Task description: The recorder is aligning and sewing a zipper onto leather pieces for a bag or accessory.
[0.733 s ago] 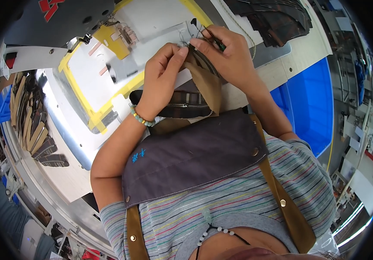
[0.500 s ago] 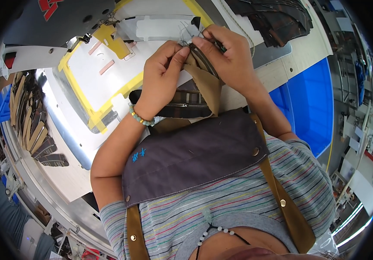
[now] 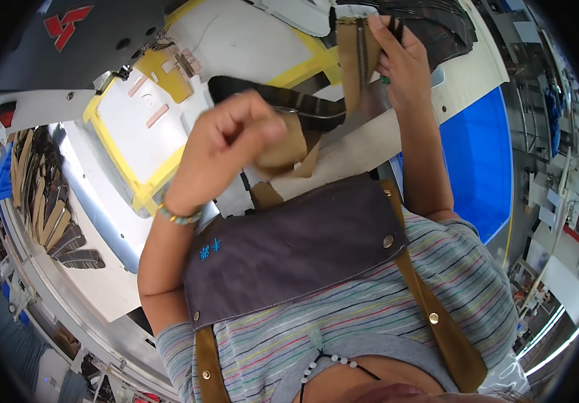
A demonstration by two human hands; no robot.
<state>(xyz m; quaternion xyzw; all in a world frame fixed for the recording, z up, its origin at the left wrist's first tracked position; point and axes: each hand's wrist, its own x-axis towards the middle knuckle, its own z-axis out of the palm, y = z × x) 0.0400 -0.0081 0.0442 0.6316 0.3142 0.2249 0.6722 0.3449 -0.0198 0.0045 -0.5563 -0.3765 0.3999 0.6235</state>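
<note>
My right hand is raised at the far right of the worktop, its fingers closed on a tan cloth piece with a metal zipper. Two dark narrow prongs stick out between those fingers; I cannot make out what they belong to. From the held end, the piece hangs down and runs left into a dark plaid section with a second zipper. Its lower tan part is blurred. My left hand is beside that part, fingers curled and smeared by motion; whether it grips any cloth is unclear.
Behind the hands lies a white template with yellow tape edges. Stacks of tan and plaid pieces sit at the left, and dark plaid pieces at the far right. A blue bin stands right of the table. Grey machine housing fills the upper left.
Both hands were together at the zipper end with loose threads. My right hand has moved up and right with the piece; my left hand has come away, down and left.
</note>
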